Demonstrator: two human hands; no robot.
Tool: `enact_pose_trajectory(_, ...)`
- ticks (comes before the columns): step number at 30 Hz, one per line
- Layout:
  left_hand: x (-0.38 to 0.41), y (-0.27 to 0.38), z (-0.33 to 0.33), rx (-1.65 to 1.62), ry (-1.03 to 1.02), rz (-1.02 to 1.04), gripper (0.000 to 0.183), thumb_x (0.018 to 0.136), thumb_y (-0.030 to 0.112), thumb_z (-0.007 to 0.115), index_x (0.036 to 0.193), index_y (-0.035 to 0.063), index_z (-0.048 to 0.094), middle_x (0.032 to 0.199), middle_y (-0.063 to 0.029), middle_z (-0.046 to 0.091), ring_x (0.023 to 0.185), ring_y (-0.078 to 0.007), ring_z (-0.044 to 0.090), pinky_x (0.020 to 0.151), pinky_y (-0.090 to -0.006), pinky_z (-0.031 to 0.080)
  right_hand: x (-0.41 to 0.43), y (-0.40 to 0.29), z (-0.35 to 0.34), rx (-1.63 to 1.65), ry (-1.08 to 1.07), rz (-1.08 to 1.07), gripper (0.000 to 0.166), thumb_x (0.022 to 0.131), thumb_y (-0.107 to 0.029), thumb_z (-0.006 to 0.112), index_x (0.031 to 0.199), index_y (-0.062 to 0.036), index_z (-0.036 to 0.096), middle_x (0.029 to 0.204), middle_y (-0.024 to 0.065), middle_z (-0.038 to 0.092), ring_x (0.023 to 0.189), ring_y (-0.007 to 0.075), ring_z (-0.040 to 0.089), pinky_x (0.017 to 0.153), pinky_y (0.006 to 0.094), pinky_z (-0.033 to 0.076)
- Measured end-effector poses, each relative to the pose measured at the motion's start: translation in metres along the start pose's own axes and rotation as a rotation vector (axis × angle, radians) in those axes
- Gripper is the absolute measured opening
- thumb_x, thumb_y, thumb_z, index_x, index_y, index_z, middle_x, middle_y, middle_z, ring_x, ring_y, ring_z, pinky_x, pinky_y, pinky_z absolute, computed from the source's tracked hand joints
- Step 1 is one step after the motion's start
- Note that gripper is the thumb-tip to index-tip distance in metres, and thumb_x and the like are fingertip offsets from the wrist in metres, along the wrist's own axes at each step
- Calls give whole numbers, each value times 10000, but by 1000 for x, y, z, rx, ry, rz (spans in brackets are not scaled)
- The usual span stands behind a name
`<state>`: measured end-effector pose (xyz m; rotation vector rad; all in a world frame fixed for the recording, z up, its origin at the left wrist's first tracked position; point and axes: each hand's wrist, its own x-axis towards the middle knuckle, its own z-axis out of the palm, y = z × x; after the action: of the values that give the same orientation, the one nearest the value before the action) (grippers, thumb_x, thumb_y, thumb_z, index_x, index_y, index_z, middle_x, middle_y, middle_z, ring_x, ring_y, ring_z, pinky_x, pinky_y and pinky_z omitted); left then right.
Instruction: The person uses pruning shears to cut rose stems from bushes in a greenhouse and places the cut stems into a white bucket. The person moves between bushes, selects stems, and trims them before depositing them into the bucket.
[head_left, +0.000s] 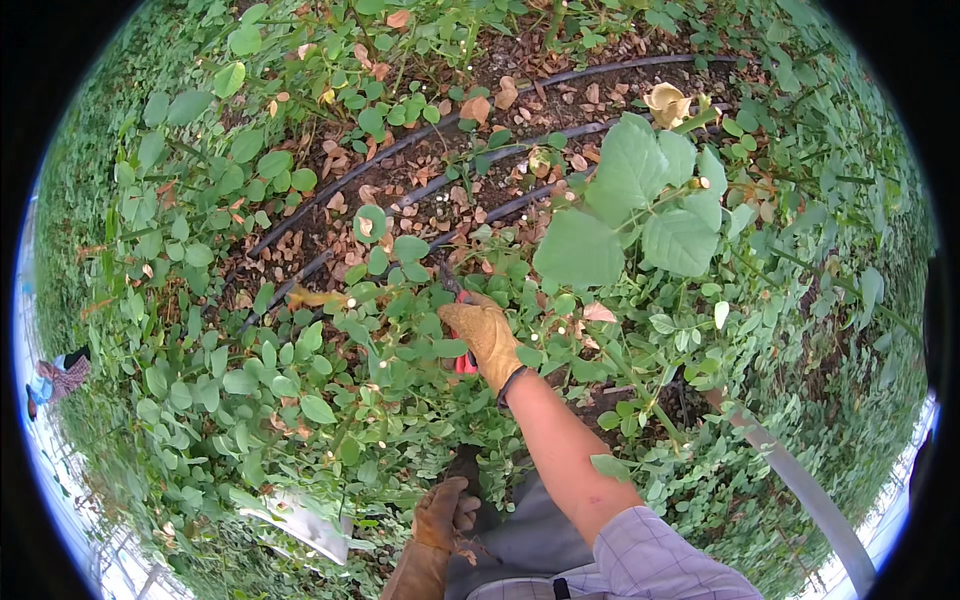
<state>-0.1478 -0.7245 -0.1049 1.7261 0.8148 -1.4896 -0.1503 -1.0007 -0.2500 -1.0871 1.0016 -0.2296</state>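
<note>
My right hand (487, 334), in a tan leather glove, is closed around red-handled pruning shears (465, 363). Their dark blades point up among the leafy stems of a rose bush (420, 330), and leaves hide part of the tool. Lower down, near my dark trousers (517, 540), is my left hand (444, 510) in a brown glove with a long cuff. Its fingers are curled, and a few dry brown scraps hang beside the wrist; whether it holds them is unclear.
Black irrigation tubes (409, 199) cross soil strewn with dry leaves. A tall stem with broad leaves (630, 202) rises at the right. A grey hose or pipe (802, 480) curves at lower right, and a white panel (307, 521) lies at lower left. Another person (60, 377) is at the far left.
</note>
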Motion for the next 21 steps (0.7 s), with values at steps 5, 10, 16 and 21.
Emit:
enact_pose_trajectory(5, 0, -4, -6, -49, -1, 3, 362, 953, 342, 728, 1125, 24, 742, 778, -155, 750, 467, -171, 573, 526, -332, 531, -39, -45, -4, 352, -52, 483, 328, 903, -130, 714, 1183, 3, 608, 905, 48, 630, 767, 156, 614, 661, 369, 534)
enact_pose_trajectory(10, 2, -4, -2, -66, 15, -58, 373, 968, 338, 719, 1160, 19, 738, 790, -154, 756, 472, -154, 577, 498, -304, 512, -23, 20, -7, -484, 62, -2, 281, 860, -152, 717, 1105, -44, 631, 863, 86, 591, 829, 248, 637, 764, 418, 530)
enact_pose_trajectory(16, -5, 0, 3, -51, 32, -40, 330, 936, 321, 747, 1129, 53, 747, 799, -169, 747, 485, -171, 566, 506, -327, 519, 7, -27, -10, -637, 54, -170, 560, 847, -199, 747, 1373, -53, 623, 1131, 202, 687, 1005, 374, 671, 896, 455, 550)
enact_pose_trajectory(21, 5, -9, -23, -79, 6, 20, 330, 955, 338, 723, 1128, 58, 747, 804, -157, 746, 520, -165, 580, 526, -318, 512, -40, -34, -9, -542, 311, -220, 435, 851, -191, 735, 1242, -30, 634, 1128, 230, 693, 998, 410, 675, 872, 494, 551)
